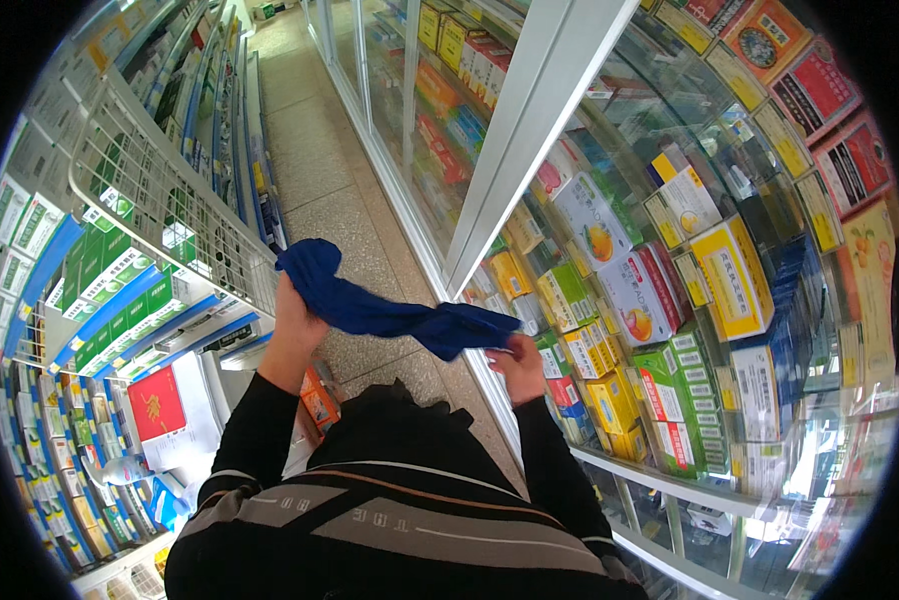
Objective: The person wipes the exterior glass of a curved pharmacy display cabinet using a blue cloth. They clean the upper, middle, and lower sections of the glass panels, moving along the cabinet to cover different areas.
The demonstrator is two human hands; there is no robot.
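A dark blue cloth (389,311) is stretched, loosely twisted, between my two hands above the aisle floor. My left hand (297,319) grips its bunched end, which folds over the top of the fingers, beside the white wire rack. At the other end, my right hand (521,367) pinches the narrow tip between thumb and fingers, close to the frame of the glass display cabinet (539,112). The cloth sags a little in the middle. Its folds cover part of the left fingers.
On the left, a white wire basket rack (172,217) projects near shelves with green-and-white boxes (104,277). Glass shelves on the right hold many medicine boxes, including a yellow box (731,277). Speckled floor tiles (307,150) run ahead. An orange box (318,397) lies low beside my body.
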